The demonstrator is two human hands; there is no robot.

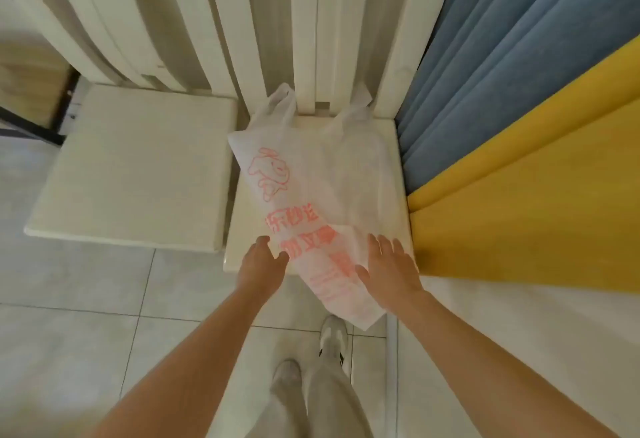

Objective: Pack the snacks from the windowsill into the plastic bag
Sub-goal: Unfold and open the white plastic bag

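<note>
A white plastic bag with red print lies flat on a cream seat, its handles toward the chair back and its bottom end hanging over the front edge. My left hand is at the bag's left edge, thumb touching the plastic, fingers apart. My right hand rests flat on the bag's right side near the front edge, fingers spread. Neither hand grips the bag. No snacks and no windowsill are in view.
A second cream seat stands to the left, both with slatted white backs. Blue curtain and a yellow panel are on the right. My legs and shoes stand on pale floor tiles.
</note>
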